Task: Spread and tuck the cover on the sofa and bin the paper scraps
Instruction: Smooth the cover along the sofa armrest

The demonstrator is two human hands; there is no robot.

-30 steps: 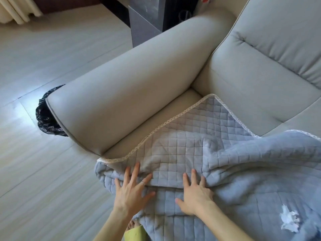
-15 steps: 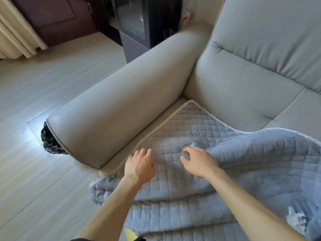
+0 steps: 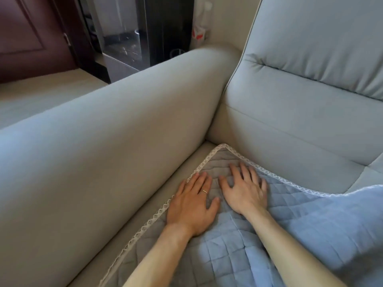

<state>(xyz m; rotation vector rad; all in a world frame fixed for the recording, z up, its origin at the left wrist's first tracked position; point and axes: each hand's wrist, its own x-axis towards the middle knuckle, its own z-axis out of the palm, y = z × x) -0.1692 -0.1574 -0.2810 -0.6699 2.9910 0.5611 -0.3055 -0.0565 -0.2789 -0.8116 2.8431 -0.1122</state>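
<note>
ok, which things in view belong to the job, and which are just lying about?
Job:
cover
sofa
left hand and right hand, both flat on the cover's corner

Lying about:
dark cabinet
door
floor

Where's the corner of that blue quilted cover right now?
Head view, lower centre: the cover's corner lies on the seat, pointing into the nook where armrest meets backrest, with the left hand and right hand flat on it.
</note>
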